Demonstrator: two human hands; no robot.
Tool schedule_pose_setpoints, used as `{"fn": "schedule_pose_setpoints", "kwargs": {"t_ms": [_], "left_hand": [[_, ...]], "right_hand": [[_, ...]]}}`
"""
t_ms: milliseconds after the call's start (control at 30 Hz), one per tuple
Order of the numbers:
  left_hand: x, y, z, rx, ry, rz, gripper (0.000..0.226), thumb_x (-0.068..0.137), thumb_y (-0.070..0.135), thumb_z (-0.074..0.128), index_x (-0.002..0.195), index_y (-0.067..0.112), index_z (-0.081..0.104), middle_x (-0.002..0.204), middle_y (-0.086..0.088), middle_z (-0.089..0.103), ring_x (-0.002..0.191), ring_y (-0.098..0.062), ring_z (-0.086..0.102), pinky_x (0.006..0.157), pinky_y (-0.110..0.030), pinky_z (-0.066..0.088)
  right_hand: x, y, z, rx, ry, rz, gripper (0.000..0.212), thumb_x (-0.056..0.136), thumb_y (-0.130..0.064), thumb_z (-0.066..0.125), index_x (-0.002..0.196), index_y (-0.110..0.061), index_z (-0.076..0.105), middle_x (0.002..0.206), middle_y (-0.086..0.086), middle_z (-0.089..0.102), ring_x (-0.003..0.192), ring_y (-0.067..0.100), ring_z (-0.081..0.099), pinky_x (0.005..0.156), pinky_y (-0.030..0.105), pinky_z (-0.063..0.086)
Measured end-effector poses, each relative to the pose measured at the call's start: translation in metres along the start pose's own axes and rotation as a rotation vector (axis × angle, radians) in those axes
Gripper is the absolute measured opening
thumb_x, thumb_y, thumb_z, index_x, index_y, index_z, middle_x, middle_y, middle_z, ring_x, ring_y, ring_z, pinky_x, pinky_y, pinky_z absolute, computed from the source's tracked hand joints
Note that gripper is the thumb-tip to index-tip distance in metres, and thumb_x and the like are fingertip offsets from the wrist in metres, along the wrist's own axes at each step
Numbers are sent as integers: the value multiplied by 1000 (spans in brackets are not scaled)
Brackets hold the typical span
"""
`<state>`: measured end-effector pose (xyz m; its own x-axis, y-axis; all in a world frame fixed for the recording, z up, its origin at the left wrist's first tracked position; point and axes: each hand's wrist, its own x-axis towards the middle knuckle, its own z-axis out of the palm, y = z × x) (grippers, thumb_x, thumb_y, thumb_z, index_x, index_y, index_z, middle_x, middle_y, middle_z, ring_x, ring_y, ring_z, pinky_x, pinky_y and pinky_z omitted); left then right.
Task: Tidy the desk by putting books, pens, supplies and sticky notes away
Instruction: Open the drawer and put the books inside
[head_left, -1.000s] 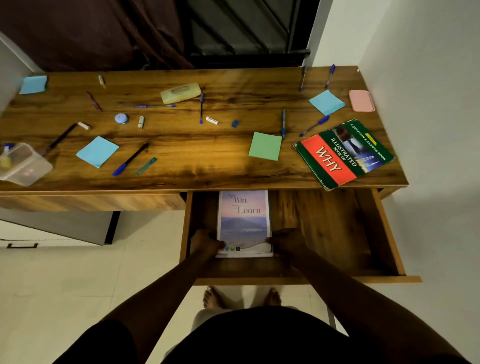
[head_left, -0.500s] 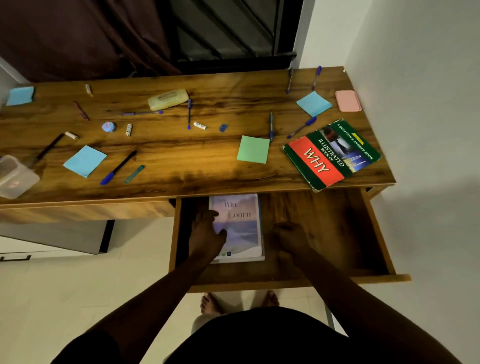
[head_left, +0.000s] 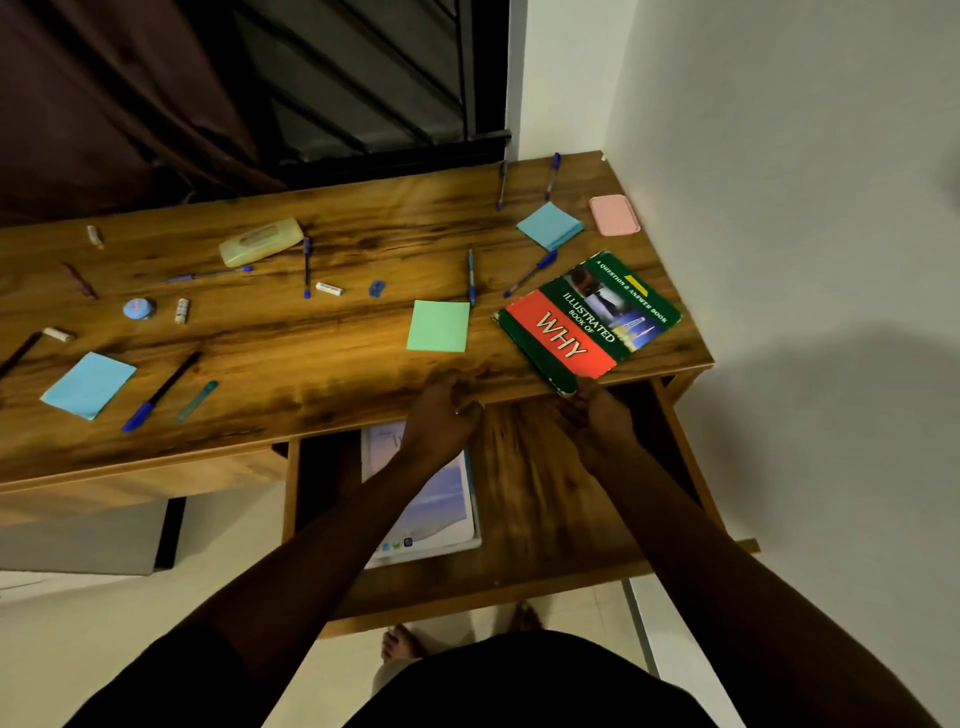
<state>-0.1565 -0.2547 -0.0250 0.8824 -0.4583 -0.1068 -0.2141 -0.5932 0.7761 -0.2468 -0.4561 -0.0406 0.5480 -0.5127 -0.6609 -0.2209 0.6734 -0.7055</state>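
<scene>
A green and red book titled "WHY" (head_left: 587, 322) lies at the desk's front right, its near corner over the edge. My right hand (head_left: 600, 421) is just below that corner, fingers loosely bent, holding nothing; I cannot tell if it touches the book. My left hand (head_left: 441, 415) hovers at the desk's front edge with relaxed, empty fingers. A pale book (head_left: 441, 499) lies flat in the left part of the open drawer (head_left: 467, 597), partly hidden by my left forearm. Several pens, such as a blue-capped one (head_left: 161, 392), and sticky note pads (green (head_left: 438, 326), blue (head_left: 88, 384), blue (head_left: 549, 225)) lie scattered on the desk (head_left: 322, 364).
A yellowish pencil case (head_left: 260, 248), a pink eraser-like block (head_left: 614, 214), small erasers, a round blue item (head_left: 138, 308) and a sharpener (head_left: 376, 288) lie on the desk. A white wall bounds the right side. A dark curtain and window are behind. My feet stand under the drawer.
Both hands left the pale book in the drawer and rose to the desk's front edge; the right hand now sits under the corner of the "WHY" book. The view shifted right.
</scene>
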Motion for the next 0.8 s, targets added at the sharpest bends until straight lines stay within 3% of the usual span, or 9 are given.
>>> {"fn": "schedule_pose_setpoints", "kwargs": {"t_ms": [167,267,367,433,533,633,700,800], "left_hand": [[0,9,9,-38,6,-21,29,93,24,71,120,20,64,118,3,69,108,-14,64,90,-29,52],[-2,13,8,-85,36,-36,22,97,31,65,116,19,68,111,3,71,103,-14,66,87,-28,52],[0,21,2,-303,31,-118,18,101,35,59,108,23,70,103,-4,73,99,-23,69,89,-45,59],[2,27,-2,-515,14,-217,18,102,38,57,105,25,70,106,-10,74,102,-31,71,91,-51,59],[7,36,-8,-734,-22,-354,33,102,43,53,116,16,68,110,-11,76,102,-29,74,95,-52,58],[10,42,-13,-870,-142,-404,48,103,51,46,120,10,66,113,-16,75,107,-31,73,98,-49,56],[4,43,-15,-940,-235,-414,46,104,49,45,119,11,66,117,-16,74,112,-33,70,98,-46,55],[-11,34,-16,-884,-344,-346,30,104,35,53,126,17,64,126,-13,71,120,-34,66,102,-51,52]], "right_hand": [[11,-4,1,-29,50,-10,25,93,-32,73,102,-10,67,75,6,68,65,18,64,69,36,54],[13,-12,1,-12,15,-114,23,99,-30,65,110,-10,63,73,5,66,57,16,58,56,31,48],[5,-28,-3,83,-66,-223,6,102,-20,61,105,-15,63,81,2,70,64,15,59,54,26,48],[-3,-36,-11,132,-116,-241,11,102,-20,59,111,-15,62,91,3,71,68,14,60,58,25,49],[-21,-38,-33,117,-229,-260,27,103,-25,59,127,-13,60,110,9,71,78,16,64,62,26,51],[-42,-27,-57,68,-356,-268,23,104,-21,56,124,-21,67,126,12,68,97,21,66,66,27,52],[-55,-19,-71,30,-387,-224,25,104,-19,56,125,-21,69,129,13,67,103,24,66,66,27,53],[-69,-9,-89,-28,-402,-120,41,99,-19,59,137,-4,57,127,16,68,102,26,67,63,25,57]]}}
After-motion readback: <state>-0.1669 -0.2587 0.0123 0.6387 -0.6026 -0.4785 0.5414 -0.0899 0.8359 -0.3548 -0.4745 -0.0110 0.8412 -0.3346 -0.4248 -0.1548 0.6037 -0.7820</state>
